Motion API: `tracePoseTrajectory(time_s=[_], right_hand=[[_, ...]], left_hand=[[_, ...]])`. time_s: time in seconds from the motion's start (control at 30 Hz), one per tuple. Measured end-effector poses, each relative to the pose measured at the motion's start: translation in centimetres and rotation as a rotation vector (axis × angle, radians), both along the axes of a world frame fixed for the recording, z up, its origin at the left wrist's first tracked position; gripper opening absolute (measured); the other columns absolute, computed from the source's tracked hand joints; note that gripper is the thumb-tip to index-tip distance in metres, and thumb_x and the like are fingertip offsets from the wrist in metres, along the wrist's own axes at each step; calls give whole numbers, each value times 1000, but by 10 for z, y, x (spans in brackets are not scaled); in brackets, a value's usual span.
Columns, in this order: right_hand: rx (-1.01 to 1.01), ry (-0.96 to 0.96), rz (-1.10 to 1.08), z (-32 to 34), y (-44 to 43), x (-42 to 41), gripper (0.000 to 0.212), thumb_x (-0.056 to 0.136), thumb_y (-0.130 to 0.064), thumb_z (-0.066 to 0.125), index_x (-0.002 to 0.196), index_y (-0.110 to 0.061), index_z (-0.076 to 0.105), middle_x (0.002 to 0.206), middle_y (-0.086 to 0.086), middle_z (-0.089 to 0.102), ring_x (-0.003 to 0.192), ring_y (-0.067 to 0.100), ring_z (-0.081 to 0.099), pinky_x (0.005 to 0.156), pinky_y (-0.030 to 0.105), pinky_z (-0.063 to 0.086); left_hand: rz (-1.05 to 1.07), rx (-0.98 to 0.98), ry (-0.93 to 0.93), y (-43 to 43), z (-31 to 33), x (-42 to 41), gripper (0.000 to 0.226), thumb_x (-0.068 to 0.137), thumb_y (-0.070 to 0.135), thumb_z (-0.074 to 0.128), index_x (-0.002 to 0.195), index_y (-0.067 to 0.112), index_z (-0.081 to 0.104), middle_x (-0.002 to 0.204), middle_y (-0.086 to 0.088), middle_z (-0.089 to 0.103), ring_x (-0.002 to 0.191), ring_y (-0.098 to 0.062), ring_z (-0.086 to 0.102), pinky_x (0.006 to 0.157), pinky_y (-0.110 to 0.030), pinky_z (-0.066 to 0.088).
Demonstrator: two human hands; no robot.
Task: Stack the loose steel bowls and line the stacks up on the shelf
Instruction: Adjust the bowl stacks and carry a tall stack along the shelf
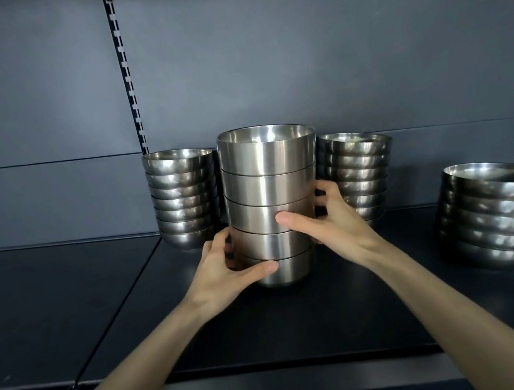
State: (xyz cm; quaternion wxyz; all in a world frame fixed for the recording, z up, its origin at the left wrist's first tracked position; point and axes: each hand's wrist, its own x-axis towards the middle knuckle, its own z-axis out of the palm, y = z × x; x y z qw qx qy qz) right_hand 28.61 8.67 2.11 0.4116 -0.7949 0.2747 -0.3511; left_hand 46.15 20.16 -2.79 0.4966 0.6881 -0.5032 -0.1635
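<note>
**Both hands clasp the tall bowl stack at mid-shelf**

Head view: a tall stack of straight-walled brushed steel bowls [275, 198] stands upright on the dark matte shelf [304, 317], in front of the gap between two stacks at the back. The left hand [228, 273] wraps the stack's lower left side, thumb laid across the front of the lowest bowls, fingers curled behind. The right hand [328, 216] presses the right side higher up, thumb across the front, fingers bent round the far side. Both hands are closed firmly on the stack. Behind it on the left, a stack of rounded dark steel bowls [184, 197] sits against the grey-blue back panel [358, 39]; a similar rounded stack [360, 173] stands behind on the right. Well apart to the right, a leaning stack of wider rounded steel bowls [495, 211] rests nearer the shelf's front
</note>
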Motion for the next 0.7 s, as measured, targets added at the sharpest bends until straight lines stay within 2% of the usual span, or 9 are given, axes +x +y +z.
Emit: tracePoseTrajectory(time_s=[0.07,0.17,0.27,0.37,0.43,0.5,0.6,0.63,0.7], right_hand=[[25,-6,13,-1,0,0,117,54,-68,74,147,-26,17,110,-31,47,115,7,55,90,23,45],[34,1,12,1,-3,0,120,49,-73,72,147,-26,20,130,-16,41,122,8,44,92,23,38],[1,58,-25,3,-7,0,120,48,-78,67,148,-29,24,137,-9,25,125,9,32,94,24,30],[9,50,-25,2,-9,-2,122,44,-79,66,148,-28,26,138,-6,30,128,12,37,95,21,33],[45,-12,-14,1,-11,-5,128,44,-75,71,151,-25,20,140,-5,40,127,12,44,103,29,40],[89,-59,11,-1,-12,-8,130,44,-71,75,152,-26,15,136,-9,49,121,9,52,103,33,44],[99,-70,49,-4,-10,-10,127,47,-67,77,150,-29,14,131,-16,51,114,1,52,91,21,45],[99,-74,47,-5,-10,-11,127,47,-67,78,150,-28,15,134,-14,50,116,2,52,93,22,45],[93,-81,17,-6,-10,-12,128,45,-69,78,149,-27,18,142,-7,44,127,10,47,105,35,43]], left_hand=[[23,-1,9,-1,-1,-8,112,47,64,76,142,28,30,125,7,38,117,-9,44,102,-25,40],[22,-32,29,0,-6,-14,101,56,57,81,138,27,30,128,10,35,121,-4,39,101,-21,34],[-16,-72,89,0,-8,-18,88,63,48,84,131,25,34,126,16,48,120,-2,48,105,-31,42],[8,-100,79,0,-10,-23,77,66,43,83,125,29,36,118,22,52,113,-2,54,100,-34,48],[41,-118,65,0,-11,-24,78,66,44,83,127,26,37,121,16,52,115,-3,53,99,-36,48],[74,-116,41,0,-12,-26,85,65,46,83,133,22,37,126,7,48,117,-9,51,98,-37,49],[105,-96,-14,-1,-11,-31,84,66,50,80,135,23,40,116,10,42,106,-7,52,90,-24,50],[108,-99,-27,-1,-9,-33,79,66,51,79,131,25,43,111,11,43,101,-6,53,83,-15,48],[107,-128,-26,-3,-7,-36,62,68,50,78,118,26,50,106,7,48,94,-6,55,73,-7,44]])
